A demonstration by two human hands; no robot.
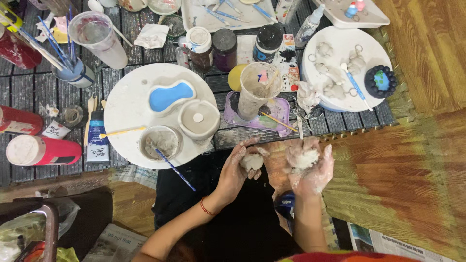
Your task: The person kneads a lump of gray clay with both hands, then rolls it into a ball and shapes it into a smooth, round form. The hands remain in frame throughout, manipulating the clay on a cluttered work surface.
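- Left hand [239, 165] cups a small lump of pale clay [252, 161], fingers curled round it and pressing; lump sits in the palm, just off the near edge of the table.
- Right hand [310, 162] lies palm up, fingers loosely spread, coated in white slip, with a second wad of wet clay [304, 158] resting in the palm rather than pinched.
- Reads as a kneading or shaping stage: clay in both hands unformed, nothing set down yet. Judging by this, the next move wants a firm, even squeeze and a free spot to put the piece.
- Nearest work surface: round white board [127, 97] carrying a blue-glazed dish [171, 96], a grey bowl [199, 119] and a cup of slip with a brush [161, 141].
- Second round board [364, 46] to the right holds small white figures.
- Slatted dark table [29, 90] crowded with paint jars, brushes, red tubes; woven mat [412, 170] and newspaper on the floor.
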